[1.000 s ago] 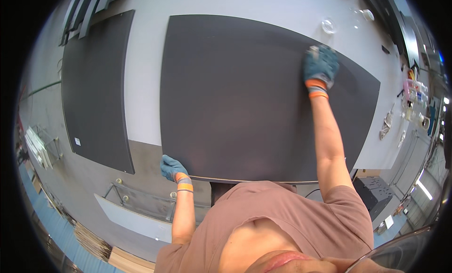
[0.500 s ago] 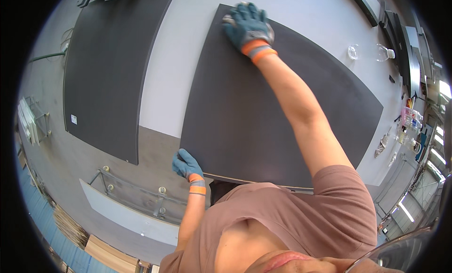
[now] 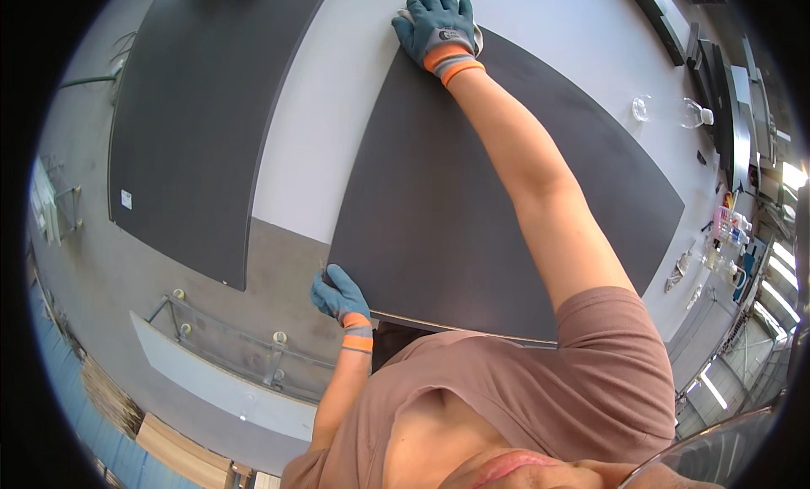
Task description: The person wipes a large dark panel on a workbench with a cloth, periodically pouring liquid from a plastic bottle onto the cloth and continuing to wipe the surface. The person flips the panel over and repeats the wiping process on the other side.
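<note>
- The dark sheet [image 3: 472,210] lies flat on the pale counter [image 3: 337,126], its near edge overhanging toward the person's body; a second dark sheet [image 3: 194,109] lies apart from it to the left, with a strip of bare counter between.
- The left hand [image 3: 340,295], in a blue-grey glove with an orange cuff, closes on the sheet's near left corner, fingers curled over the edge.
- The right hand [image 3: 437,27], gloved the same way, stretches far out and presses flat, fingers spread, on the sheet's far left corner; it grips nothing.
- The step in hand looks like squaring or shifting the sheet by its left edge. To do it well, both hands should move together, so the sheet slides without twisting or buckling.
- The far hand has only friction to work with, so steady downward pressure matters; a lighter palm would probably slip.
- Small clear containers [image 3: 671,111] stand near the sheet's right side; a swing that way could knock them.
- The long reach strains balance, so leaning in closer would likely help.
</note>
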A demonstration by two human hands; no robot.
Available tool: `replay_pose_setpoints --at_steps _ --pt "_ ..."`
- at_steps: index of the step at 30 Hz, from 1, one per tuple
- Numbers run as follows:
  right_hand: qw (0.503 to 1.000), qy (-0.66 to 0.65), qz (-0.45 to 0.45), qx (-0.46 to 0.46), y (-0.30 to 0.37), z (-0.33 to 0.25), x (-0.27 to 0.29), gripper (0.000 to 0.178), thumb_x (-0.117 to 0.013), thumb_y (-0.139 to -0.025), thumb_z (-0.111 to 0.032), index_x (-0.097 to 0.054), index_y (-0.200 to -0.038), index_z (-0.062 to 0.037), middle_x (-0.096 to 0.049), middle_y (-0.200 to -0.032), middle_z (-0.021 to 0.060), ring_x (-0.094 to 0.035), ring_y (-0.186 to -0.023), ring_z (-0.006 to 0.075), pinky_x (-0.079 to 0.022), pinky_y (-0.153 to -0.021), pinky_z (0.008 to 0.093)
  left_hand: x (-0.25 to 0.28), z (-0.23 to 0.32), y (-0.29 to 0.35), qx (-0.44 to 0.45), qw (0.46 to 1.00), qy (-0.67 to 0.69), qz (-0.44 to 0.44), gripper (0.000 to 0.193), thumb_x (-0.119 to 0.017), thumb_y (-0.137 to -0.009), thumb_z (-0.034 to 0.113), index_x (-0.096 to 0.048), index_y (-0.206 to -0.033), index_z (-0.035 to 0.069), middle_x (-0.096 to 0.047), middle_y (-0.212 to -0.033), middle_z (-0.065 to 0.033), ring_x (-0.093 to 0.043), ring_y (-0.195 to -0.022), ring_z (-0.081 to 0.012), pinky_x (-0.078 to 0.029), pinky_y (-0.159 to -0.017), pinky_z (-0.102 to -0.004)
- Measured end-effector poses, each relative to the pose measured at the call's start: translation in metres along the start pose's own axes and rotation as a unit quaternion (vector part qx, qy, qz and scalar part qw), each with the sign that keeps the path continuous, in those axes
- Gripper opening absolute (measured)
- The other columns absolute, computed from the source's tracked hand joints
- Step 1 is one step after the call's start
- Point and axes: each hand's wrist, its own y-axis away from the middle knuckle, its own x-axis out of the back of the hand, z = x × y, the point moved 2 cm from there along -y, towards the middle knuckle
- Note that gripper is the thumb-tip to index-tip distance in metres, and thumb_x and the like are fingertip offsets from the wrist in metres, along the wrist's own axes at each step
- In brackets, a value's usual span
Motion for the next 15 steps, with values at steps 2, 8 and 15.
replay_pose_setpoints --at_steps 2,8,15 --pt "0.994 0.015 0.093 0.060 -0.003 0.009 -0.006 0.054 -0.063 -0.101 -0.048 -0.068 -0.141 -0.0117 -0.061 -0.155 0.0134 -0.048 -0.151 0.0362 -0.032 -0.126 0.0590 0.000 0.006 -0.001 0.001 1.000 0.001 -0.009 0.054 -0.067 -0.107 0.048 -0.066 -0.137 0.003 -0.062 -0.133 -0.0278 -0.064 -0.120 -0.0411 -0.055 -0.102 -0.0514" --pt "0.969 -0.024 -0.033 0.243 0.145 -0.114 0.005 0.047 -0.070 -0.088 -0.041 -0.074 -0.122 -0.0094 -0.063 -0.139 0.0101 -0.052 -0.134 0.0375 -0.038 -0.117 0.0612 -0.018 -0.036 -0.011 0.046 0.987 0.157 -0.005 0.049 -0.061 -0.112 0.041 -0.066 -0.139 0.000 -0.064 -0.137 -0.0274 -0.065 -0.122 -0.0423 -0.053 -0.109 -0.0493" --pt "0.891 -0.278 -0.190 0.303 0.201 -0.154 0.046 0.048 -0.078 -0.084 -0.040 -0.073 -0.124 -0.0132 -0.067 -0.136 0.0117 -0.058 -0.137 0.0329 -0.040 -0.123 0.0528 0.011 -0.059 0.005 0.017 0.958 0.284 0.038 0.055 -0.046 -0.119 0.036 -0.054 -0.155 -0.005 -0.059 -0.157 -0.0221 -0.059 -0.141 -0.0336 -0.047 -0.120 -0.0419"
